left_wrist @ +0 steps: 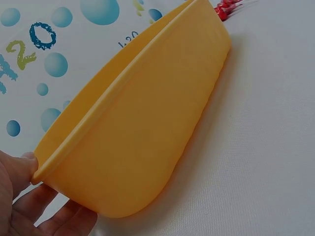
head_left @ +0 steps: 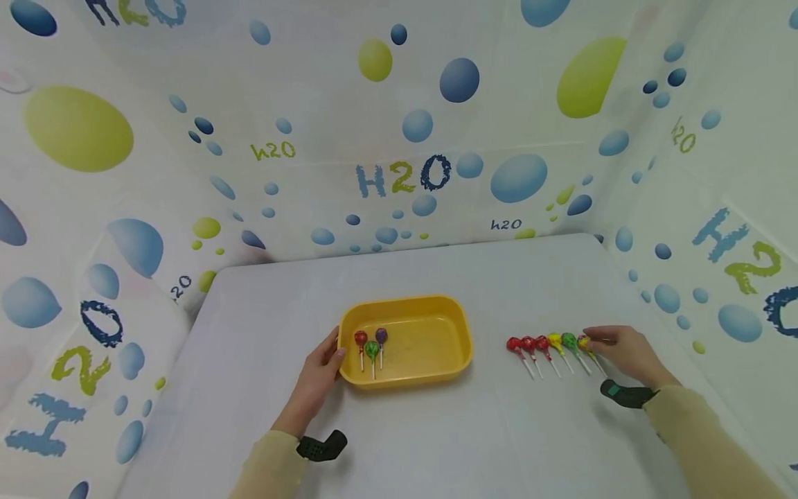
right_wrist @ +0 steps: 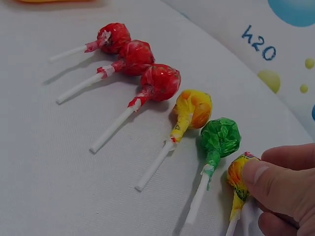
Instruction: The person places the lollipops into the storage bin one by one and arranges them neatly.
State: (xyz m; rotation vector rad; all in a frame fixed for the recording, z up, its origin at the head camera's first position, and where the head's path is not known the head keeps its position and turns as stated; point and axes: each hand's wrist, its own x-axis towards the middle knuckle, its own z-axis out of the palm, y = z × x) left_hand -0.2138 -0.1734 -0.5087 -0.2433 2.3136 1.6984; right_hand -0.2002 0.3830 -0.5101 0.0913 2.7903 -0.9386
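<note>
My left hand (head_left: 316, 380) grips the left end of a yellow tray (head_left: 430, 346), thumb at the rim and fingers against the outer wall. Inside the tray's left part lie a red lollipop (head_left: 361, 337), a green lollipop (head_left: 371, 348) and a purple lollipop (head_left: 382, 335). Over on the right, my right hand (head_left: 628, 353) pinches the wrapped head of a yellow lollipop (right_wrist: 236, 173), last in a row on the table. Beside it lie a green lollipop (right_wrist: 221, 137), another yellow lollipop (right_wrist: 194, 109) and three red ones, the nearest red lollipop (right_wrist: 161, 82) next to the yellow.
A white cloth covers the table (head_left: 436, 443). Behind it and at both sides hangs a white curtain (head_left: 324, 90) printed with blue and green drops and H2O lettering. The lollipop row lies to the right of the tray, with a stretch of tabletop between.
</note>
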